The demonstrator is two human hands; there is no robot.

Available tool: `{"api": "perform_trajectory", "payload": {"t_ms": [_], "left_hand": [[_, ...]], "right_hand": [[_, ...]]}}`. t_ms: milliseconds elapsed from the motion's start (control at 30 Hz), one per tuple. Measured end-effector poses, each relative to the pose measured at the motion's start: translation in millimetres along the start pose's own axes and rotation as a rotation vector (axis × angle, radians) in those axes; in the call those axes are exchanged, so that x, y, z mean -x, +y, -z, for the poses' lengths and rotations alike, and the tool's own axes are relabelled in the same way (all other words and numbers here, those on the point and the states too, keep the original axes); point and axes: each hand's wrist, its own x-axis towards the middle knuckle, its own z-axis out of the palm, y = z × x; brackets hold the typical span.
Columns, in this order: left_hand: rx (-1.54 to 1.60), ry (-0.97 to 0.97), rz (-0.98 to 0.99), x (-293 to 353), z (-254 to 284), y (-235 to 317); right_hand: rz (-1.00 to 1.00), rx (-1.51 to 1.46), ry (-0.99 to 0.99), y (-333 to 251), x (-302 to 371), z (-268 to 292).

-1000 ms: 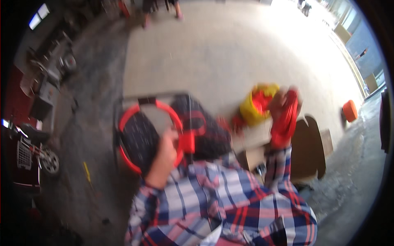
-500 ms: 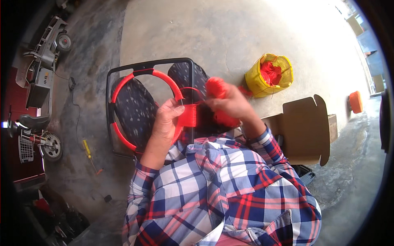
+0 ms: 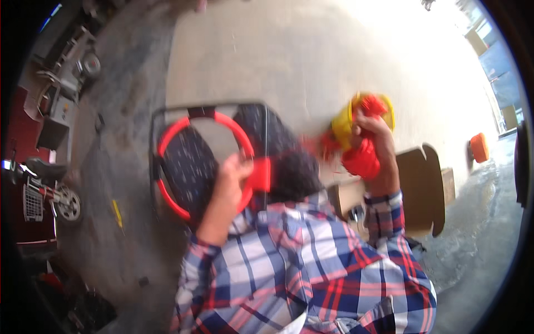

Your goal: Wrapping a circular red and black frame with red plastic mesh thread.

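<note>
Across my lap, over dark patterned trousers, rests a black rectangular frame (image 3: 233, 104) with a ring (image 3: 240, 135) inside it, mostly wrapped in red. My left hand (image 3: 227, 181) is closed on the ring's right side, beside a block of red cord windings (image 3: 260, 176) that joins ring and frame. Out to the right, my right hand (image 3: 375, 136) grips a bundle of red cord (image 3: 361, 160) in front of the yellow bucket. A blurred red strand seems to stretch between the two hands. Motion smears the fingers of both hands.
Beyond my right hand stands a yellow bucket (image 3: 341, 127) with red material by it. An open cardboard box (image 3: 421, 192) is at my right, an orange object (image 3: 479, 147) farther off. A yellow-handled tool (image 3: 117, 214) lies on the floor at left, near a wheeled vehicle (image 3: 68, 203).
My right hand has swung out to the right with the cord bundle, away from the frame. The left hand keeps its hold on the ring. The whole view has shifted slightly.
</note>
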Motion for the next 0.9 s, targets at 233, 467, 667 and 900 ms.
{"api": "perform_trajectory", "payload": {"t_ms": [233,467,667,900], "left_hand": [[0.175,-0.054,0.112,1,1,-12],[0.168,0.01,0.121,-7,12,-14],[0.135,0.065,0.104,-14,7,-9],[0.161,0.043,0.107,-9,15,-15]], "right_hand": [[0.371,0.231,0.352,-23,-16,108],[0.015,0.469,-0.321,7,-21,-70],[0.455,0.585,-0.565,-80,-50,-192],[0.262,0.79,-0.519,-11,-27,-111]]}}
